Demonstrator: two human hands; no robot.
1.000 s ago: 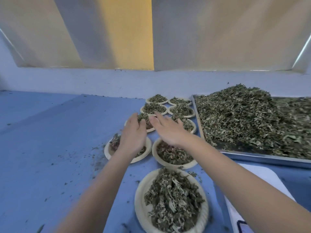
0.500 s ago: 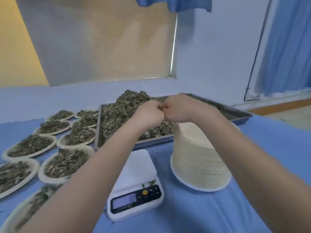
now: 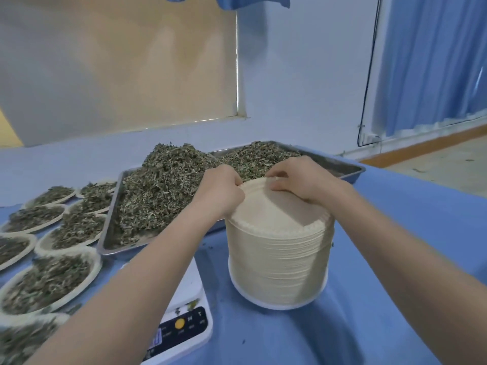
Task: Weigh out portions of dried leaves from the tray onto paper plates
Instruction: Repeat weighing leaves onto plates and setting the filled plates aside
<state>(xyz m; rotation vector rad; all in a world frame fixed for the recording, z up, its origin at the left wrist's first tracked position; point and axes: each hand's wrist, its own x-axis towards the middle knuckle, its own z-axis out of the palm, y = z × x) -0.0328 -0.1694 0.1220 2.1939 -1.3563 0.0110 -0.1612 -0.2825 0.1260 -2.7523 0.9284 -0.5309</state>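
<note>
I see the blue-covered table filling the lower view, running back to a pale wall; a blue curtain hangs at the far right; a window blind covers the upper left. On the table the metal tray lies at the back, heaped with dried leaves, the pile highest toward its left half; the tray's near edge passes just behind my forearms. In front of the tray, right of centre, stands the tall stack of paper plates, upright and touching the cloth. To the left of the tray lie the filled plates, set in rows and close together, each carrying a mound of leaves; the nearest ones are blurred at the frame edge. Near the bottom centre sits the white scale, partly hidden under my left forearm, a few leaf scraps lying on it above its dark panel with the yellow button. My left hand curls over the far left rim of the top plate, fingers pinching its edge; my right hand grips the far right rim of that plate, fingertips bent down onto it; the two hands are near each other but apart.
</note>
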